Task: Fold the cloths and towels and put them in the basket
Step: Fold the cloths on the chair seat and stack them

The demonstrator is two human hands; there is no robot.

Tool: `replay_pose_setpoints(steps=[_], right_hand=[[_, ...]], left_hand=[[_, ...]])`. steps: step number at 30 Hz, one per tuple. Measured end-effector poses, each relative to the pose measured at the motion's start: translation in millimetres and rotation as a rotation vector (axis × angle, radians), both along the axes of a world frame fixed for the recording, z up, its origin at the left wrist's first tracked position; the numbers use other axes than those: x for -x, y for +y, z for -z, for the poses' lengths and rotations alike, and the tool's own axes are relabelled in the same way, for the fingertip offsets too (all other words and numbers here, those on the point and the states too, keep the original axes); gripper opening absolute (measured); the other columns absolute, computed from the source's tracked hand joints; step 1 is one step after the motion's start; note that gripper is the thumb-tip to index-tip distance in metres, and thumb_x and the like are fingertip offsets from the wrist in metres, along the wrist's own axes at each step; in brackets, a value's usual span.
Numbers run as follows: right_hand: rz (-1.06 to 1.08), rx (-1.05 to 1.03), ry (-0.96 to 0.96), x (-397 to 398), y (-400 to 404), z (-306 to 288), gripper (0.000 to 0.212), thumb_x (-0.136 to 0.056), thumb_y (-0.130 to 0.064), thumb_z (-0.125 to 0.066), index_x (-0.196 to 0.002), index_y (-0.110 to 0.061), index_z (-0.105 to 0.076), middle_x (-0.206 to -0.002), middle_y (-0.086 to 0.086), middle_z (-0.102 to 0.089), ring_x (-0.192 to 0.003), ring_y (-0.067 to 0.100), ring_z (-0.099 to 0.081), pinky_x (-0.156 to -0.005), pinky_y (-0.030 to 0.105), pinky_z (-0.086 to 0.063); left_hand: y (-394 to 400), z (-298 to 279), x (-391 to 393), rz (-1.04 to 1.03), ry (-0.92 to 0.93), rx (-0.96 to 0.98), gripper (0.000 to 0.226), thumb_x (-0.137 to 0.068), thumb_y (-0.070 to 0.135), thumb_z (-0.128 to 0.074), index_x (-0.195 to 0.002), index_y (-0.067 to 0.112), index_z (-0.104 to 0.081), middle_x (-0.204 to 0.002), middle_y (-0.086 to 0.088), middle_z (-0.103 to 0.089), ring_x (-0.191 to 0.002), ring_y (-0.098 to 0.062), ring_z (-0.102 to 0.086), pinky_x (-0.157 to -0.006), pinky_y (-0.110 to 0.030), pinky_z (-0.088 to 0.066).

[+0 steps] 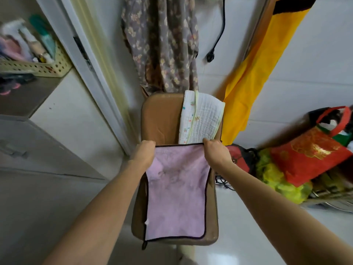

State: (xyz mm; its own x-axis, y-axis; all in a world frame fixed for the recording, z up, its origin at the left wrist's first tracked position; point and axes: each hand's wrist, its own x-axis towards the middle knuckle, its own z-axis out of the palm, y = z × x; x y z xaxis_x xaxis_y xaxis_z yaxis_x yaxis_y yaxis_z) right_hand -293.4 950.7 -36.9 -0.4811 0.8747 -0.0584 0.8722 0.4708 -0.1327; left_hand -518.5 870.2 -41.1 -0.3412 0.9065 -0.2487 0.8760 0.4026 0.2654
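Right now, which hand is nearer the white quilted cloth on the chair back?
Right. The right hand grips the pink towel at its top corner just below the white quilted cloth, about touching its lower edge. The left hand grips the other corner, farther away.

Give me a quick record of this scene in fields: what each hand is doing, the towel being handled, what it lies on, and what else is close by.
left hand: left hand grips the far left corner of the pink towel
right hand: right hand grips the far right corner
towel: pink with dark edging, held spread out
surface: brown chair
also on chair: folded white quilted cloth at the back
nearby: red bag on the right; perforated basket on a shelf, left
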Motion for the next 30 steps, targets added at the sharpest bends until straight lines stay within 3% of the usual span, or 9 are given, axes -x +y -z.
replay_pose_setpoints(steps=[5, 10, 14, 18, 21, 23, 26, 28, 30], right_hand=[[-0.014, 0.014, 0.015, 25, 72, 19, 0.023, -0.091, 0.000, -0.038, -0.108, -0.004, -0.052, -0.107, 0.019, -0.058, -0.106, 0.035, -0.051, -0.077, 0.039, -0.043], [-0.043, 0.083, -0.071, 26, 100, 43, 0.021, -0.088, 0.001, -0.045, -0.104, -0.003, -0.057, -0.107, 0.015, -0.055, -0.106, 0.033, -0.052, -0.070, 0.037, -0.043], [-0.102, 0.138, -0.066, 14, 87, 93, 0.025, -0.091, -0.011, -0.053, -0.112, -0.011, -0.065, -0.115, 0.008, -0.055, -0.112, 0.030, -0.051, -0.078, 0.037, -0.049], [-0.140, 0.258, -0.188, -4, 41, 157, 0.028, -0.090, -0.002, -0.044, -0.113, -0.009, -0.057, -0.118, 0.009, -0.051, -0.115, 0.029, -0.048, -0.075, 0.036, -0.044], [-0.192, 0.323, -0.236, -15, 10, 214, 0.028, -0.077, 0.008, -0.059, -0.102, -0.005, -0.060, -0.104, 0.014, -0.056, -0.099, 0.035, -0.058, -0.064, 0.037, -0.048], [-0.209, 0.328, -0.236, -17, -2, 255, 0.033, -0.063, 0.013, -0.070, -0.093, -0.001, -0.065, -0.091, 0.019, -0.060, -0.084, 0.039, -0.064, -0.057, 0.039, -0.052], [-0.249, 0.355, -0.333, -19, -19, 307, 0.054, -0.088, 0.002, -0.051, -0.140, -0.006, -0.036, -0.138, 0.022, -0.043, -0.130, 0.037, -0.042, -0.094, 0.042, -0.048], [-0.289, 0.389, -0.348, -29, -33, 332, 0.058, -0.092, -0.001, -0.045, -0.145, -0.008, -0.026, -0.147, 0.020, -0.032, -0.143, 0.034, -0.021, -0.101, 0.042, -0.044], [-0.322, 0.336, -0.273, -39, -47, 351, 0.053, -0.087, 0.002, -0.052, -0.138, -0.007, -0.040, -0.148, 0.021, -0.032, -0.144, 0.035, -0.018, -0.096, 0.042, -0.048]], left_hand=[[78, 3, 18, -0.012, 0.041, 0.012, 0.025, -0.090, -0.008, -0.037, -0.098, -0.007, -0.061, -0.106, -0.026, -0.061, -0.097, -0.041, -0.060, -0.081, -0.044, -0.047], [91, 36, 27, 0.070, 0.095, 0.018, 0.024, -0.094, -0.003, -0.041, -0.104, -0.005, -0.064, -0.117, -0.019, -0.048, -0.105, -0.034, -0.051, -0.089, -0.042, -0.046], [67, 88, 25, 0.170, 0.074, 0.006, 0.025, -0.094, 0.001, -0.045, -0.095, 0.004, -0.069, -0.106, -0.013, -0.050, -0.100, -0.028, -0.049, -0.079, -0.036, -0.045], [30, 176, 16, 0.230, -0.005, 0.067, 0.014, -0.083, -0.006, -0.055, -0.079, 0.003, -0.066, -0.087, -0.014, -0.054, -0.083, -0.032, -0.055, -0.074, -0.047, -0.050], [1, 226, -2, 0.315, 0.086, 0.185, 0.021, -0.082, -0.008, -0.047, -0.093, 0.005, -0.059, -0.088, -0.012, -0.057, -0.090, -0.031, -0.057, -0.087, -0.048, -0.048], [-11, 247, -9, 0.379, 0.161, 0.153, 0.024, -0.072, -0.012, -0.044, -0.080, 0.006, -0.057, -0.066, -0.012, -0.054, -0.073, -0.033, -0.062, -0.088, -0.054, -0.051], [-26, 292, -9, 0.384, 0.149, 0.142, 0.017, -0.071, -0.010, -0.064, -0.079, 0.004, -0.060, -0.077, -0.013, -0.059, -0.071, -0.032, -0.063, -0.069, -0.039, -0.056], [-41, 315, -11, 0.424, 0.150, 0.230, 0.016, -0.087, 0.003, -0.055, -0.099, 0.009, -0.063, -0.109, -0.011, -0.056, -0.093, -0.029, -0.061, -0.075, -0.036, -0.050], [-59, 328, -16, 0.462, 0.137, 0.278, 0.017, -0.077, 0.005, -0.070, -0.092, 0.012, -0.069, -0.112, -0.011, -0.057, -0.085, -0.030, -0.062, -0.064, -0.037, -0.054]])
